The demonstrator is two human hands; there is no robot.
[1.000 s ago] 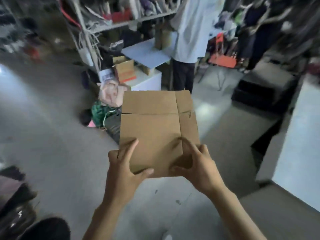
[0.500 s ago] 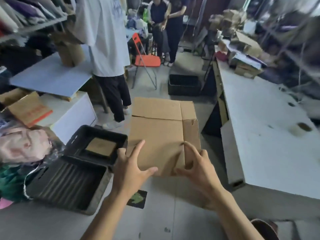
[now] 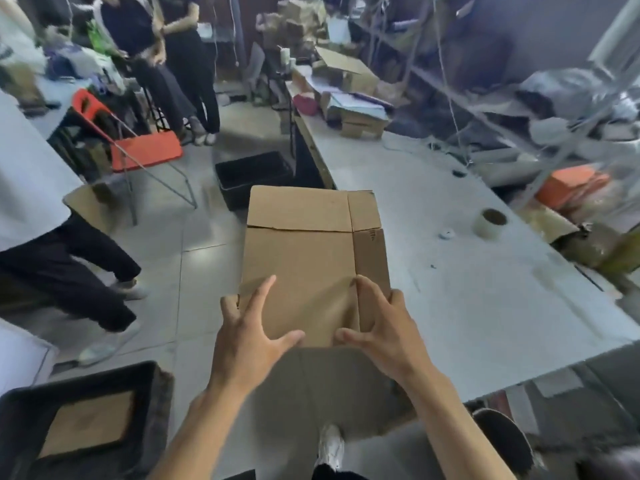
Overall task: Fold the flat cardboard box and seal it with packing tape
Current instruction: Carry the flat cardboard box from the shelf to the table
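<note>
A flat brown cardboard box point(image 3: 304, 251) is held out in front of me at waist height, its flaps pointing away. My left hand point(image 3: 252, 337) grips its near left corner, thumb on top and fingers spread. My right hand point(image 3: 381, 327) holds the near right part, fingers across the crease of the narrow side panel. A roll of packing tape point(image 3: 490, 223) lies on the grey table point(image 3: 467, 299) to the right, well away from both hands.
Black crates sit on the floor at bottom left point(image 3: 79, 420) and ahead point(image 3: 252, 178). An orange folding chair point(image 3: 138, 150) and people stand to the left. Cardboard boxes point(image 3: 349, 84) pile up at the table's far end; shelving lines the right.
My view has swung right from the floor and shelves to the grey table. The box stays in both hands, now beside the table's left edge.
</note>
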